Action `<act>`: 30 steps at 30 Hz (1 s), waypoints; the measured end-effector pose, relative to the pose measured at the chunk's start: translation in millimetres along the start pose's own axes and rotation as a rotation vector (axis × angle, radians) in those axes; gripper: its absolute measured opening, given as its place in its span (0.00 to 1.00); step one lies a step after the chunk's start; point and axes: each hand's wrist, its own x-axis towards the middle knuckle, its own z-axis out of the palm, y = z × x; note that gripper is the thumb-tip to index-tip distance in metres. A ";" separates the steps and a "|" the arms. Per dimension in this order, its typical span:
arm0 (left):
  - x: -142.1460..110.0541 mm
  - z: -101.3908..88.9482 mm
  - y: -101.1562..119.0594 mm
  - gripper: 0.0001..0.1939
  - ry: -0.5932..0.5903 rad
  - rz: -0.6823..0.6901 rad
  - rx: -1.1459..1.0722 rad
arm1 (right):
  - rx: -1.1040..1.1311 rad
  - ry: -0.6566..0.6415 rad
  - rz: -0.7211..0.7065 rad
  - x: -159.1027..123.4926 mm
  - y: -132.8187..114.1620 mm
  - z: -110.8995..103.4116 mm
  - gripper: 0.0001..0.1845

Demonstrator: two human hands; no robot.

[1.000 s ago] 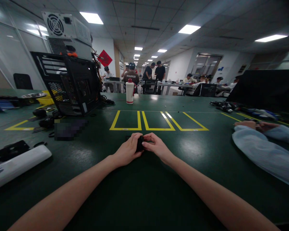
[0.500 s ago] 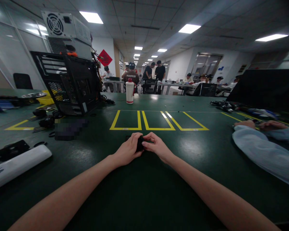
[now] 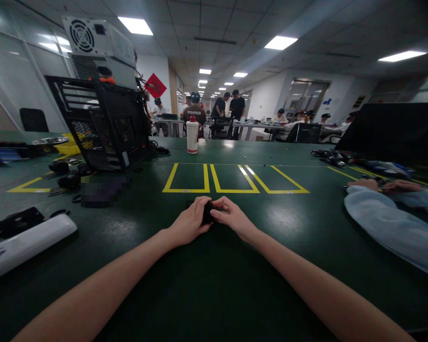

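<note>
Between my two hands sits a small black object (image 3: pixel 207 213), largely covered by fingers, so its kind does not show. My left hand (image 3: pixel 190 222) is closed around its left side, with fingers over the top and the thumb low at the front. From the right, the fingertips and thumb of my right hand (image 3: pixel 233 217) pinch against the same object. Both hands are low over the green tabletop (image 3: pixel 214 285), just on the near side of the yellow tape outlines (image 3: pixel 186 191).
On the left stand an open black computer case (image 3: pixel 107 123) with power supplies (image 3: pixel 98 40) on top and a white cylindrical object (image 3: pixel 32 244). A white cup (image 3: pixel 192 137) stands further back. At right, a co-worker's blue sleeves (image 3: pixel 388 223) rest on the table near cables (image 3: pixel 331 156).
My hands hold almost the same pose around the black object, which looks slightly turned. The co-worker's hands at the right have shifted a little.
</note>
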 end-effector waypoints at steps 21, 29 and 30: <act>0.3 -0.7 1.0 0.31 0.001 0.009 -0.002 | -0.005 0.028 -0.038 2.6 1.6 1.0 0.13; 0.3 -2.2 1.8 0.31 -0.005 0.018 -0.010 | -0.074 -0.046 -0.096 1.5 -0.1 -1.1 0.17; 0.3 -1.7 1.3 0.31 -0.004 0.018 -0.009 | -0.063 -0.047 -0.096 1.0 -0.1 -1.0 0.16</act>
